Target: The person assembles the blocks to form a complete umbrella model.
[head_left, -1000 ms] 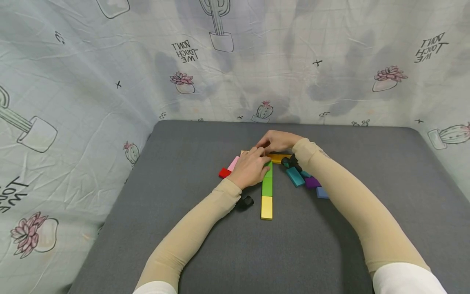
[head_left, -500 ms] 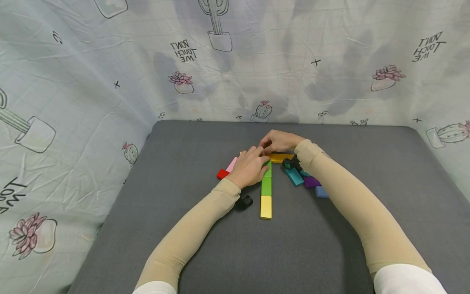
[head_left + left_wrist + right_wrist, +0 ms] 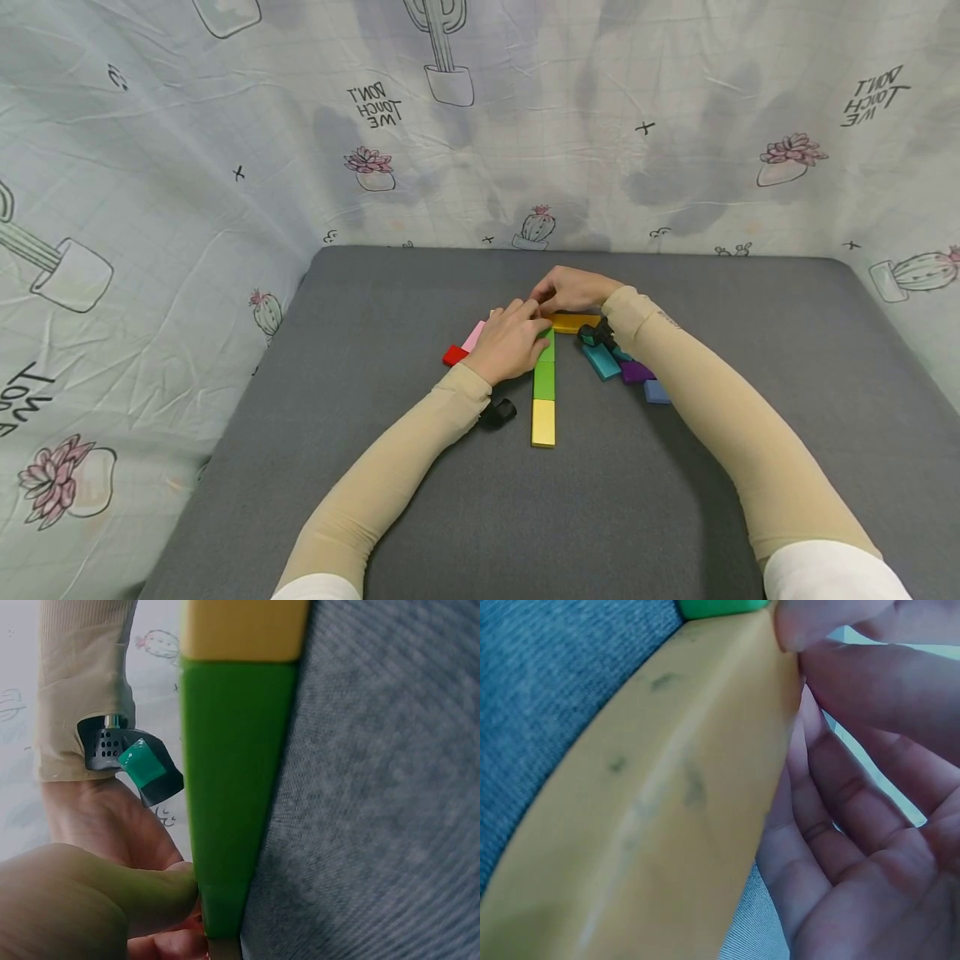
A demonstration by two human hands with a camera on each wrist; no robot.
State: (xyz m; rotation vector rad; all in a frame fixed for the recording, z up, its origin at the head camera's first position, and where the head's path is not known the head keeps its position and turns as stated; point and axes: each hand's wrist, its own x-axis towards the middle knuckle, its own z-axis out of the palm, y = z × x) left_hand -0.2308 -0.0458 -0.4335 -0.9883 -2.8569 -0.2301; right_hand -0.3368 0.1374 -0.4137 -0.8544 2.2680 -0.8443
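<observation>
A column of flat rectangular blocks runs down the mat, with a yellow block [image 3: 543,422] nearest and green blocks [image 3: 543,380] beyond it. My left hand [image 3: 508,342] lies over the column's far left side, its thumb [image 3: 169,896] against a green block's side in the left wrist view. An orange block [image 3: 576,323] extends right from the column's far end. My right hand [image 3: 573,289] reaches over from behind, with bent fingertips at the orange block's edge near the green one. Whether they pinch it I cannot tell. The hands overlap at the fingertips, covering the join.
By my left hand lie a pink block [image 3: 473,336] and a red block [image 3: 454,356]. Near my right wrist are a teal block [image 3: 602,362], a purple block [image 3: 637,372] and a blue block [image 3: 657,392]. A printed cloth [image 3: 480,183] hangs behind the grey mat [image 3: 375,300].
Over the last second my right hand has shifted very slightly right, along with the orange block's end. The left hand stays at the column. Otherwise only a slight view shift shows.
</observation>
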